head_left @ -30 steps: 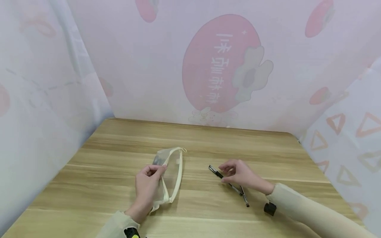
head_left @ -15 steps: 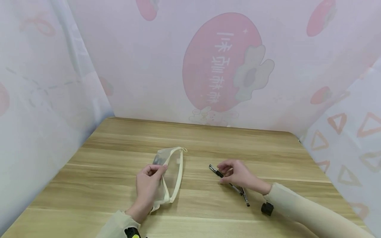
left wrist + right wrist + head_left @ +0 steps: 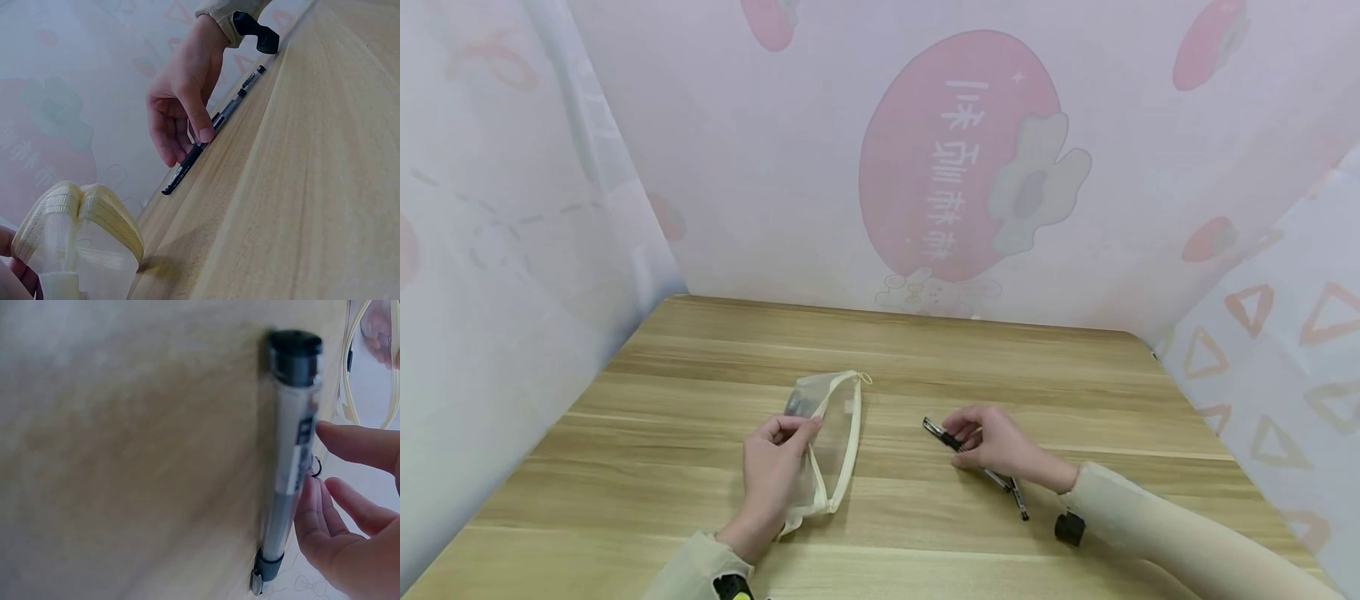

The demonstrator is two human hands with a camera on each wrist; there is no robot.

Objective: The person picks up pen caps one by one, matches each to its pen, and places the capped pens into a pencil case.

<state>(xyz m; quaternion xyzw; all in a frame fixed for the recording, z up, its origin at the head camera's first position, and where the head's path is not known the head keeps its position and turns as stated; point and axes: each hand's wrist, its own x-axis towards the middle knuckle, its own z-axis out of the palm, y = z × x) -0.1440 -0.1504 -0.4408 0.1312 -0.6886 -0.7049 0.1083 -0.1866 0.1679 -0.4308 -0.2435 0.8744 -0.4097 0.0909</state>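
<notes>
My left hand [image 3: 771, 467] pinches one edge of a see-through zip pouch [image 3: 852, 462] with cream trim. The pouch's mouth gapes toward the right. Over on the right, my right hand [image 3: 1003, 442] has its thumb and fingers around a clear and black gel pen [image 3: 934, 427]. In the left wrist view the thumb lies against that pen's dark part [image 3: 181, 172], close over the table. A second pen [image 3: 1018, 500] lies under the right wrist, forming a V with the first. It fills the middle of the right wrist view, its black end [image 3: 297, 356] uppermost.
Both hands work over a wood-grain table [image 3: 895, 517]. Pale curtains with strawberry prints [image 3: 955, 158] rise behind the table and at both sides. Something dark [image 3: 796, 402] shows through the pouch's far left part.
My right hand has shifted slightly left and closed in on the pen, whose far end has turned a little leftward. The left hand and pouch have stayed put.
</notes>
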